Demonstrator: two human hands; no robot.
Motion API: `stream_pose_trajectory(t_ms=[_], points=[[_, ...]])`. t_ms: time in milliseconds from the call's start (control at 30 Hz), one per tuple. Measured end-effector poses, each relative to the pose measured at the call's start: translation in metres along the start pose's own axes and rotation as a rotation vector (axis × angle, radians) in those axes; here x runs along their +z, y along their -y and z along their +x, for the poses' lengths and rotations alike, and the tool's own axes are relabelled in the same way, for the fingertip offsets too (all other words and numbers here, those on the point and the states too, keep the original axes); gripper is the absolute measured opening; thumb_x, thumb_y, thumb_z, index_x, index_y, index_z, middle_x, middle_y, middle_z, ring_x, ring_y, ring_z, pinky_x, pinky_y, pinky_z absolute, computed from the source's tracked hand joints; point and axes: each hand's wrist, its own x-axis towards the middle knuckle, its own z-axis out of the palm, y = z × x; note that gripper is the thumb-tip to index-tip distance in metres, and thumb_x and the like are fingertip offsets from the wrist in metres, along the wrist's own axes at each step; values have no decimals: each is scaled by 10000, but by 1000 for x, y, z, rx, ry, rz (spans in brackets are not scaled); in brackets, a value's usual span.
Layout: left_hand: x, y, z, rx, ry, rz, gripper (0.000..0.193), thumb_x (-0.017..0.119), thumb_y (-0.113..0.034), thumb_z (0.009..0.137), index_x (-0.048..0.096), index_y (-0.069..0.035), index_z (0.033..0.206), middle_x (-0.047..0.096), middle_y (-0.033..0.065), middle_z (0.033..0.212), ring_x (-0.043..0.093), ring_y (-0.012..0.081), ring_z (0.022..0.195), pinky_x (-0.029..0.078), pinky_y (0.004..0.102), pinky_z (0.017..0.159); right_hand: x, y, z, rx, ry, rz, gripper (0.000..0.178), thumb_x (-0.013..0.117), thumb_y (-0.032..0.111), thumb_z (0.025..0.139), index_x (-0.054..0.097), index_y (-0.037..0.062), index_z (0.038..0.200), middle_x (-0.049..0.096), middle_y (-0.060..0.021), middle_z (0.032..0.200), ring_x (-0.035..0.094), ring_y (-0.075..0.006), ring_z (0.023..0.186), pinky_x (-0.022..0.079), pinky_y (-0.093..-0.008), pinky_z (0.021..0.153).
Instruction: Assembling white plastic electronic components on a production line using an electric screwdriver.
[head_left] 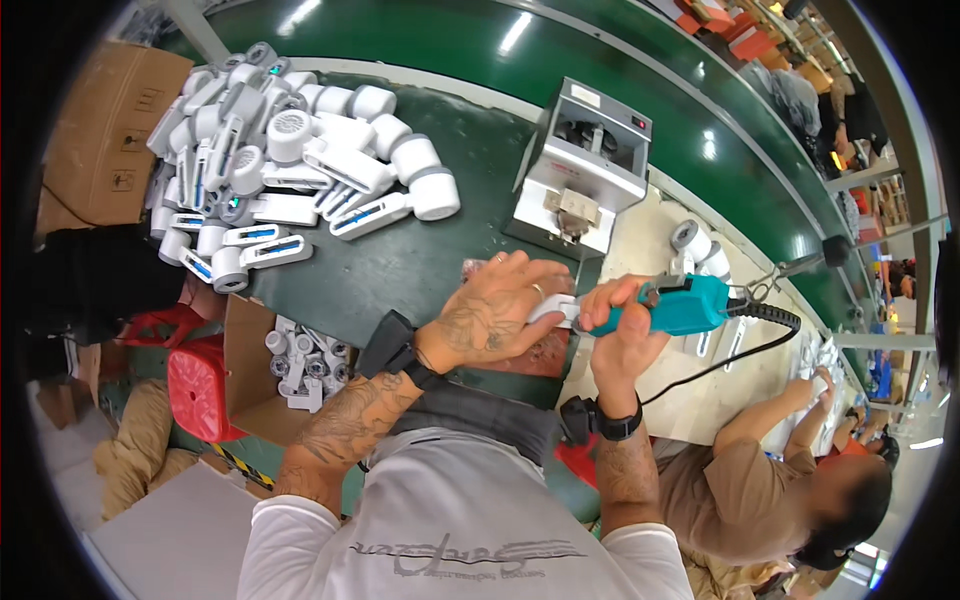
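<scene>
teal tool (690, 306), white part (551, 307)

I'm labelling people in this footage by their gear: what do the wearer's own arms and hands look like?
Both arms come out of short white sleeves. Dark line tattoos cover the left forearm and left hand, which wears a thin metal ring. Black wristbands with bulky dark attachments circle both wrists. The right hand shows no ring.
</scene>
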Motion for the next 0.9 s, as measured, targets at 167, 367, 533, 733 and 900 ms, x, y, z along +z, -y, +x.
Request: stream_pose_trajectory(t_ms=[167,367,533,733,900], points=[[-5,-6,-5,33,13,-46,337,667,-290,843,640,-66,1093,616,69,1113,558,281,968,440,421,871,-19,-9,-18,-24,-85,-27,422,697,410,906,530,35,1006,505,-43,712,520,-170,635,433,-301,566],[-31,-30,-29,171,-42,120,244,644,-246,846,645,-87,1031,637,99,1059,638,272,968,524,385,837,-2,40,-40,-127,-100,126,570,595,619,893,504,68,1010,449,-21,631,444,-132,554,367,-263,520],[-137,22,-43,-421,-515,-43,314,717,-219,862,644,-26,1099,675,176,1037,648,343,984,524,383,840,-5,43,-58,-194,-139,-18,652,523,671,905,462,30,1008,436,-34,596,442,-143,484,384,-264,457],[-274,141,-55,-502,-835,356,351,650,-156,889,586,23,1185,661,215,1121,643,338,1056,493,391,927,-11,36,-75,-135,-87,-115,630,618,617,881,470,14,986,453,-40,593,472,-144,487,380,-259,451],[-333,220,-69,-519,-882,522,359,669,-192,876,584,10,1161,660,225,1108,627,384,1061,486,423,925,-3,33,-78,-139,-60,-108,649,626,622,870,475,4,998,466,-44,614,487,-149,499,394,-266,460]])
